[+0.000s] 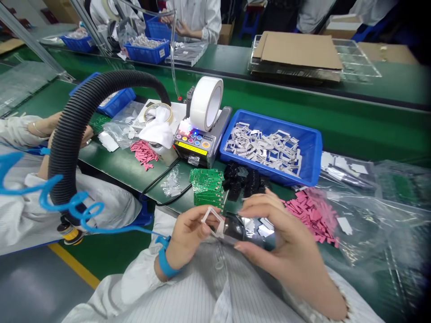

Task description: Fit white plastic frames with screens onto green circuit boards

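A small white plastic frame (218,228) is pinched between the thumb and fingers of my left hand (188,235), in front of my chest. A blue wrist strap with a coiled cord is on that wrist. My right hand (286,237) is just to the right of the frame, thumb and fingers spread apart with a gap between them. Behind the hands, a dark shiny surface (235,226) with several white pieces (265,227) on it is partly hidden. Green circuit boards (206,184) lie stacked just beyond my left hand, with black parts (244,179) beside them.
A blue bin (314,157) of white frames stands behind the black parts. Left of it is a tape dispenser (193,146) carrying a white tape roll (205,103). Pink strips (314,215) and clear bags (363,229) lie at right. A black hose (72,121) arches at left, near a co-worker's hands.
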### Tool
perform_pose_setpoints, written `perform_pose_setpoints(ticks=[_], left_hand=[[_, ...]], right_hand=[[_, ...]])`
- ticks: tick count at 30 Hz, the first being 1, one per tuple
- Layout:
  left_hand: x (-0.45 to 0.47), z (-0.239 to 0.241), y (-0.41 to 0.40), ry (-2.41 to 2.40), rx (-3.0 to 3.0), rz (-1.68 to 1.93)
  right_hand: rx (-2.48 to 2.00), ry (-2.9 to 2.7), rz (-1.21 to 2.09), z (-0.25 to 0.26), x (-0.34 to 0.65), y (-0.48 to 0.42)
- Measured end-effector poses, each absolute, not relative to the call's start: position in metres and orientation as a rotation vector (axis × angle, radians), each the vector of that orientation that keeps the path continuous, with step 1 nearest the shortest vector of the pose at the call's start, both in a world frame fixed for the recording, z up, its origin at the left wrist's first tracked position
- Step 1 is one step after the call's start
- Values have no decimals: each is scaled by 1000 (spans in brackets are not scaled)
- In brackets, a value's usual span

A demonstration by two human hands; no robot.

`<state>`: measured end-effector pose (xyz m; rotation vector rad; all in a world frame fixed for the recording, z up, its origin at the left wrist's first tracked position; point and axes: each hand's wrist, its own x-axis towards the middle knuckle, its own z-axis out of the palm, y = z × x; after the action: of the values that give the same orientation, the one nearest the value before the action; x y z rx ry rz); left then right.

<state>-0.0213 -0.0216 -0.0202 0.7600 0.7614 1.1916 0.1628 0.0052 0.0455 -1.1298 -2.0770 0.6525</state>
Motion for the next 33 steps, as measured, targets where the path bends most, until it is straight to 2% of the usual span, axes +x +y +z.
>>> perform_pose_setpoints(ticks=[4,12,19,26,33], left_hand=[[-21,-23,-23,818,1020,1326],[-15,-26,-22,903,1226,1486],[-9,-31,-21,1133,1310,1561],[-4,-38,-26,1258,889,1503],[-14,-34,-13,817,557,1258]], right_hand=[[-1190,-1994,838,43,146,-1],[-1315,-2004,617,32,133,1],[-1290,-1919,610,22,124,4],[-1376,-1952,794,18,114,8],[-1353,-2085,641,15,169,4]])
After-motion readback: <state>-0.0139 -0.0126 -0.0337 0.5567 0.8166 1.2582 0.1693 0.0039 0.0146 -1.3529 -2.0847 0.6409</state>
